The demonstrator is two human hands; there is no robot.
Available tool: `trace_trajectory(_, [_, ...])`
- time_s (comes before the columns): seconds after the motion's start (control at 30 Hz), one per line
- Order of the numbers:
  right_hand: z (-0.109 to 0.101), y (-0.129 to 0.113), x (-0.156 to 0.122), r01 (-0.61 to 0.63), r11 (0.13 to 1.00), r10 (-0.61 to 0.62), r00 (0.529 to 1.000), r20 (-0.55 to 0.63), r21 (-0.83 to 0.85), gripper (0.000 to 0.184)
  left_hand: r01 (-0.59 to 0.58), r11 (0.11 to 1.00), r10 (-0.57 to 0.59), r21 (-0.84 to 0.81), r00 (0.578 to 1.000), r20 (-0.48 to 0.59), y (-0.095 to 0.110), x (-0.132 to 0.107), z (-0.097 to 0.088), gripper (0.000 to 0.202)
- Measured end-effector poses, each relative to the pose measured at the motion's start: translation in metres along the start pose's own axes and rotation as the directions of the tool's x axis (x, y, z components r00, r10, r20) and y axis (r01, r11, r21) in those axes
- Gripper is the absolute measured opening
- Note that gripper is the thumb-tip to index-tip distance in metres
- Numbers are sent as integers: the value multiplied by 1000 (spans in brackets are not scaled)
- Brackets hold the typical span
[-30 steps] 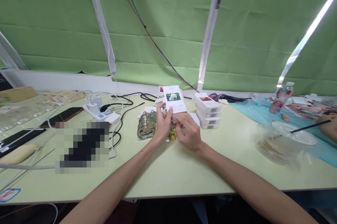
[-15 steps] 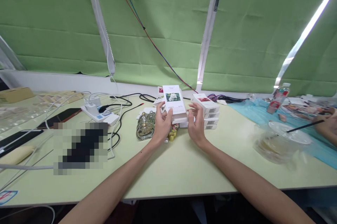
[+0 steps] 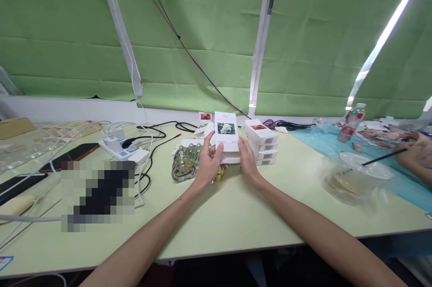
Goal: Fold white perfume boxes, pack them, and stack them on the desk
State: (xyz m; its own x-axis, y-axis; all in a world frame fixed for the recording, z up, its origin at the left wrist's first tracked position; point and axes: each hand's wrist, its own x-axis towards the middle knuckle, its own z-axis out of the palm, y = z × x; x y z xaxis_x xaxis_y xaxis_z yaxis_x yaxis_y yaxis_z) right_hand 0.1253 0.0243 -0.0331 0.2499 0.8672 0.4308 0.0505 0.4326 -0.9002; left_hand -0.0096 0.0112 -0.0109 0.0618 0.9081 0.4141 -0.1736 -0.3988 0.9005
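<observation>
Between my two hands is a white cardboard box [image 3: 227,136] with a white flower printed on its face, tilted up toward me. My left hand [image 3: 209,161] is closed on its left side, thumb on the front. My right hand [image 3: 248,159] grips the right side near the lower end. Just left of my left hand lie several clear glass bottles [image 3: 184,168]. Small gold-coloured caps [image 3: 219,174] show below the box, partly hidden. A stack of white boxes [image 3: 261,136] with a red flower picture on top stands right beside my right hand.
Left of the bottles lie a power strip [image 3: 124,148], black cables and phones. To the right are a plastic cup with a black straw [image 3: 359,177], a drink bottle [image 3: 351,123] and a blue plastic sheet [image 3: 303,136]. Another person's hand [image 3: 413,152] is at the far right.
My right hand has moved in from beside the box and closed on its right side. The box's lower end flap now looks folded flatter. The view has shifted slightly.
</observation>
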Motion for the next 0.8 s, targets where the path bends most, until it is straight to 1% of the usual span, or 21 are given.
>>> trace_trajectory(0.1, [2,0,0,-57,993,51,997,62,104,51,17,1000,-17,14,999,35,-3,1,0,79])
trace_trajectory(0.17, [2,1,0,-89,985,77,994,83,148,50,30,999,-32,35,998,47,-4,1,-1,79])
trace_trajectory(0.37, [0,6,1,-172,967,161,984,72,189,47,80,988,-91,131,993,77,1,-1,0,73])
trace_trajectory(0.53, [0,9,2,-167,971,162,986,45,173,46,78,984,-91,159,993,77,2,-2,1,70])
trace_trajectory(0.7, [1,9,1,-167,977,163,986,40,135,46,76,982,-87,176,995,57,-1,-2,0,69])
trace_trajectory(0.8, [0,7,0,-166,979,163,986,36,116,45,73,983,-86,166,994,68,-4,-2,-2,68])
